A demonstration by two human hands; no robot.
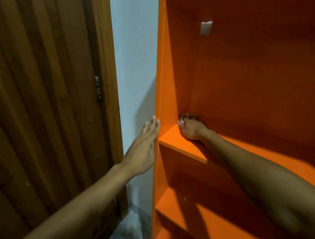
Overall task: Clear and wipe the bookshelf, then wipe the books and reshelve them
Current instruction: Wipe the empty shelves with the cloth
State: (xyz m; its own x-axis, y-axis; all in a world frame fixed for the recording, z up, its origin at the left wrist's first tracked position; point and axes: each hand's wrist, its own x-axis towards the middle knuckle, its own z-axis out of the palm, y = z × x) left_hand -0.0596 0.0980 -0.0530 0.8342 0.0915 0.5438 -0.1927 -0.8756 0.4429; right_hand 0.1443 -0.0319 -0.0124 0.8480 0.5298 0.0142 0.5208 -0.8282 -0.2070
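An orange bookshelf [244, 77] fills the right half of the view, and no books stand on the shelves I can see. My right hand [190, 128] reaches deep into the back left corner of a shelf board [179, 143], fingers curled round a small pale cloth [181, 121] pressed against the corner. Most of the cloth is hidden under the hand. My left hand [143, 145] lies flat with straight fingers against the outer left side panel [158, 83] of the bookshelf.
A brown wooden door [46, 106] with a hinge [98, 88] stands at the left. A pale wall strip [135, 65] separates it from the shelf. A white wall plate [206, 28] shows through the shelf back. Lower shelves [185, 215] sit beneath. Grey floor [131, 229] shows below.
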